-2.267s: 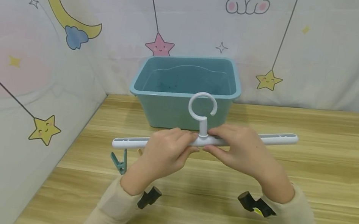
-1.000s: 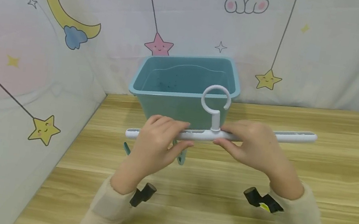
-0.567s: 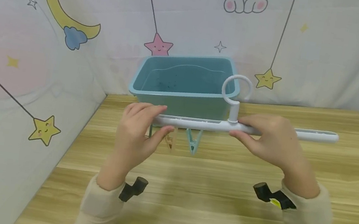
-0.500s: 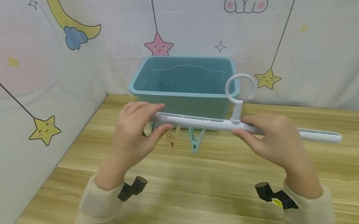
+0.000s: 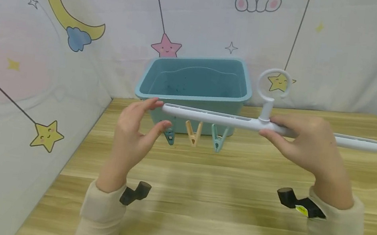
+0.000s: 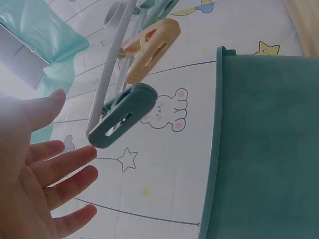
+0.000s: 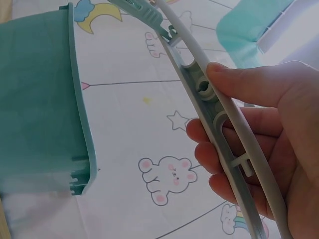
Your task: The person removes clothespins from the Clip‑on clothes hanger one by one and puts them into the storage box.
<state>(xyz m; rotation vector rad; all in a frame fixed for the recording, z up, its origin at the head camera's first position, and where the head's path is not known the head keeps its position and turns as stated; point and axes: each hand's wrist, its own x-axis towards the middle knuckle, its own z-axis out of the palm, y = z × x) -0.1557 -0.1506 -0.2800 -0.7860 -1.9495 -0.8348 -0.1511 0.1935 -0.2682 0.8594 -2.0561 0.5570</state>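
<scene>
A white hanger point(image 5: 210, 117) with a round hook point(image 5: 260, 81) is held level above the table by my right hand point(image 5: 309, 144), thumb and fingers pinching the bar just right of the hook. Under its left half hang a dark teal clip point(image 5: 170, 138), a peach clip point(image 5: 193, 137) and a light green clip point(image 5: 218, 142). My left hand point(image 5: 130, 133) is at the bar's left end, fingers spread apart with nothing between them. In the left wrist view, the dark teal clip point(image 6: 124, 117) lies just beyond the fingertips. The right wrist view shows the bar's hollow underside point(image 7: 204, 89).
Behind the hanger, a blue-green plastic bin point(image 5: 190, 101) stands on the wooden table point(image 5: 213, 201) against a patterned cloth backdrop point(image 5: 209, 20). The bar passes in front of the bin's front wall.
The hanger has moved right and upward with my right hand. My left hand has slid leftward along the bar and come off its end. All three clips have come into view.
</scene>
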